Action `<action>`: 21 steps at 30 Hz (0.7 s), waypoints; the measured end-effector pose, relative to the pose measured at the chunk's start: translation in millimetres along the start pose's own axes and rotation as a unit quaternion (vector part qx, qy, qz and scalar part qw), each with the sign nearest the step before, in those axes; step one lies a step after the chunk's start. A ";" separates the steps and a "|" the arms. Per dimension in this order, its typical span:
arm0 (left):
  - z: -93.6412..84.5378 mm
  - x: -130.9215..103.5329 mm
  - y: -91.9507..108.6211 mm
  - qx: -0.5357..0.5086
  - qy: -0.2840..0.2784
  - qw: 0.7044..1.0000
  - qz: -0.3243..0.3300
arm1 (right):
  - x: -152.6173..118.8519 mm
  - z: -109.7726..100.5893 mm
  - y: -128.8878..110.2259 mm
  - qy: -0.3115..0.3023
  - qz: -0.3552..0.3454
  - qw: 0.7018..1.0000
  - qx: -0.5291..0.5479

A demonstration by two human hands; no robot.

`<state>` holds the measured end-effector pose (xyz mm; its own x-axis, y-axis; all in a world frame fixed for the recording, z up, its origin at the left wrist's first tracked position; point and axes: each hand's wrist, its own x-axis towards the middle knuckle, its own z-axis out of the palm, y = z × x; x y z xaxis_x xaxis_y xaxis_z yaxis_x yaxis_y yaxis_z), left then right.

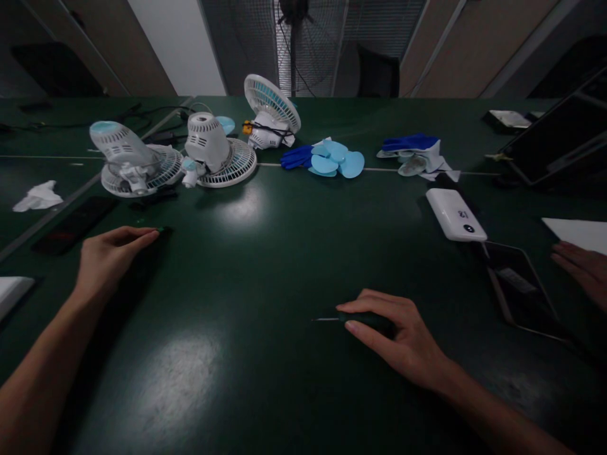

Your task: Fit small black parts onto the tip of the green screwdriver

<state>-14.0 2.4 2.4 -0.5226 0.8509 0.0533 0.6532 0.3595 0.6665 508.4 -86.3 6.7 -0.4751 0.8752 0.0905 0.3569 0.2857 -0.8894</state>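
Pinches a tiny green piece [164, 229] in the left hand [108, 254], a dark-handled, thin-shafted metal screwdriver [365, 321] in the right hand [406, 336].

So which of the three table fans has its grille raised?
The rear fan, rightmost: its grille tilts up, while the left fan and middle fan lie grille-down.
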 end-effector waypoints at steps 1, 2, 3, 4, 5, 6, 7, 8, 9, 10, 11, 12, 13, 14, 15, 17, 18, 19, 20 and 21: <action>0.8 0.9 1.0 -0.006 0.000 1.000 -0.002 | -0.1 0.1 0.1 0.002 -0.001 1.000 -0.002; 1.7 1.7 2.1 -0.011 0.000 1.000 -0.002 | -0.2 0.1 0.2 0.001 -0.001 1.000 -0.004; 2.8 2.2 3.3 -0.015 0.001 1.000 -0.003 | -0.3 0.2 0.3 0.001 -0.001 1.000 -0.007; 3.8 2.5 4.5 -0.018 0.002 1.000 -0.003 | -0.3 0.2 0.3 0.000 0.000 1.000 -0.010; 4.6 2.7 5.6 -0.021 0.001 1.000 -0.004 | -0.2 0.2 0.2 -0.002 0.002 1.000 -0.013; 5.2 2.8 6.6 -0.024 0.000 1.000 -0.004 | 0.0 0.2 -0.1 -0.004 0.004 1.000 -0.015; 5.7 3.0 7.4 -0.028 -0.002 1.000 -0.005 | 0.2 0.2 -0.4 -0.006 0.005 1.000 -0.015; 5.9 3.4 8.1 -0.033 -0.004 0.999 -0.007 | 0.3 0.2 -0.8 -0.006 0.006 1.000 -0.015; 6.0 3.9 8.7 -0.039 -0.007 0.999 -0.008 | 0.3 0.1 -1.0 -0.005 0.005 1.000 -0.014; 6.1 4.8 9.3 -0.045 -0.011 0.999 -0.010 | 0.2 0.1 -1.1 -0.005 0.004 1.000 -0.013; 6.3 5.8 10.1 -0.052 -0.014 0.998 -0.012 | 0.0 0.1 -1.1 -0.005 0.004 1.000 -0.012; 6.6 7.0 10.9 -0.058 -0.017 0.998 -0.014 | -0.3 0.1 -0.9 -0.004 0.004 1.000 -0.011; 7.0 8.3 11.9 -0.063 -0.021 0.998 -0.015 | -0.6 0.1 -0.6 -0.004 0.004 1.000 -0.011; 7.6 9.5 13.0 -0.067 -0.023 0.997 -0.015 | -0.7 0.2 -0.4 -0.005 0.004 1.000 -0.011; 8.3 10.7 13.9 -0.069 -0.025 0.997 -0.013 | -0.7 0.3 -0.2 -0.005 0.004 1.000 -0.010; 9.7 13.2 14.8 -0.065 -0.029 0.997 -0.009 | -0.4 0.6 -0.3 -0.004 0.003 1.000 -0.010; 10.1 14.8 14.4 -0.060 -0.031 0.998 -0.008 | 0.0 0.7 -0.5 -0.004 0.003 1.000 -0.010; 10.4 16.8 13.4 -0.053 -0.033 0.998 -0.007 | 0.2 0.9 -0.7 -0.003 0.003 1.000 -0.011; 10.4 19.4 11.9 -0.043 -0.037 0.998 -0.006 | 0.4 1.0 -0.9 -0.001 0.002 1.000 -0.013; 10.1 22.8 10.1 -0.032 -0.042 0.999 -0.003 | 0.4 1.1 -1.1 0.000 0.002 1.000 -0.015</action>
<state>-13.9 29.3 2.9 -0.4772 0.8787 -0.0110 0.6125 0.3416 0.7128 506.9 -86.7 7.1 -0.4735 0.8765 0.0874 0.3822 0.2938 -0.8761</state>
